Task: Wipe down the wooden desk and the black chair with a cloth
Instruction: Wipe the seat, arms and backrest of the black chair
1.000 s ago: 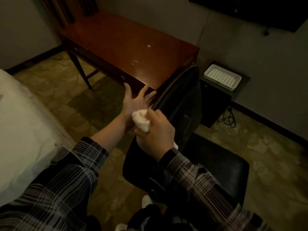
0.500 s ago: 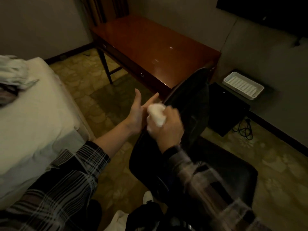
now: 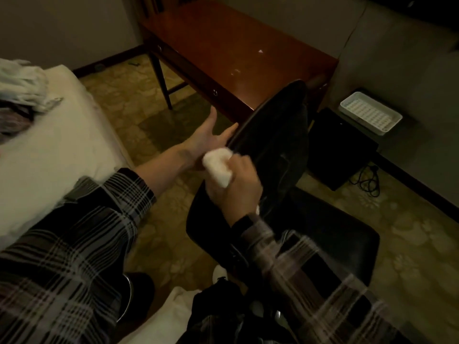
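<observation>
Tray (image 3: 370, 115) white, contents unclear; right hand (image 3: 237, 184) grips cloth (image 3: 218, 167) against chair (image 3: 273, 145).

The person wears a dark plaid shirt crossed by pale lines. The left sleeve (image 3: 82, 234) is pushed up, baring the forearm. The right sleeve (image 3: 305, 276) reaches the wrist, where a dark band (image 3: 244, 223) shows at its cuff.
</observation>
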